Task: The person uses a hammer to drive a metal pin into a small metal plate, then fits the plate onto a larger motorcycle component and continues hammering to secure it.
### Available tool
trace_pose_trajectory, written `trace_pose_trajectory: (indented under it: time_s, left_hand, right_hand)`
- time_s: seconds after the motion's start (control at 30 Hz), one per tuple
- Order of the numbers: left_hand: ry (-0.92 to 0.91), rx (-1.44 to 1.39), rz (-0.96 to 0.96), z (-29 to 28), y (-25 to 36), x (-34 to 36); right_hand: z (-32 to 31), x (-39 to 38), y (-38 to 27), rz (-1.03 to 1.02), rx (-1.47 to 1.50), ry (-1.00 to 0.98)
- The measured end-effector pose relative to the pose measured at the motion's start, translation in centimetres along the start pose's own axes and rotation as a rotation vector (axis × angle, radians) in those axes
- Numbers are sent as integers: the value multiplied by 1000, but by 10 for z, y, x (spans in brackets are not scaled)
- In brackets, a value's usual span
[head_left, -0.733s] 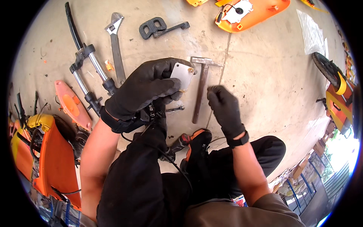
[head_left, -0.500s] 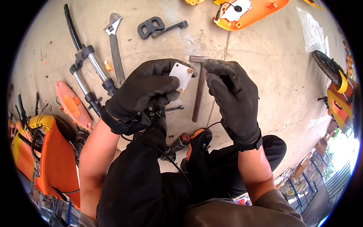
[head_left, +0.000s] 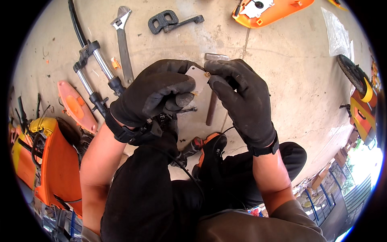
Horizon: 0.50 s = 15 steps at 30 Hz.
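Observation:
My left hand (head_left: 155,90), in a black work glove, pinches a small flat light-grey metal plate (head_left: 197,76) between thumb and fingers. The plate has a dark hole in one corner and a small brass-coloured fitting (head_left: 207,74) at its right corner. Thumb and forefinger of my gloved right hand (head_left: 246,97) close around that fitting from the right; their exact contact is partly hidden. Below the hands a hammer (head_left: 211,107) lies on the floor, its middle covered by my right hand. Beside my left glove is a small wrench (head_left: 187,110).
On the concrete floor (head_left: 298,92) lie an adjustable wrench (head_left: 123,48), a black pedal with crank (head_left: 171,22), a front fork (head_left: 98,60) and an orange panel (head_left: 274,12). Orange parts (head_left: 62,169) stand at left, a wheel (head_left: 350,72) at right. My shoe (head_left: 211,151) is below.
My right hand has moved left and slightly up to the plate, its fingertips now at the brass-coloured fitting. The left hand still grips the plate, which sits slightly higher and farther right.

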State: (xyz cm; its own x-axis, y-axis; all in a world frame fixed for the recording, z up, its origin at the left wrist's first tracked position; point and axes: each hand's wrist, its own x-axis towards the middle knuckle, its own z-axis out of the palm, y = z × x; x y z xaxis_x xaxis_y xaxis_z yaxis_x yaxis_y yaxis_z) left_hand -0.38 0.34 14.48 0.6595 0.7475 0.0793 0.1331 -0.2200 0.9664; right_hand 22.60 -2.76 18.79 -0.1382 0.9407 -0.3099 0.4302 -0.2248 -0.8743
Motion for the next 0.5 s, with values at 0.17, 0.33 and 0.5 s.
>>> trace_pose_trajectory:
  time_s: [0.17,0.33,0.5]
  left_hand:
    - [6,123,143,1,-8,-6]
    - [-101,-433,-469,-2,16,12]
    - [-86,-739,-946,3,38,26]
  right_hand:
    - [1,2,6,-79,18,10]
    - [-4,2,5,-42,13,-44]
    - [-3,4,17,-148,-27,-71]
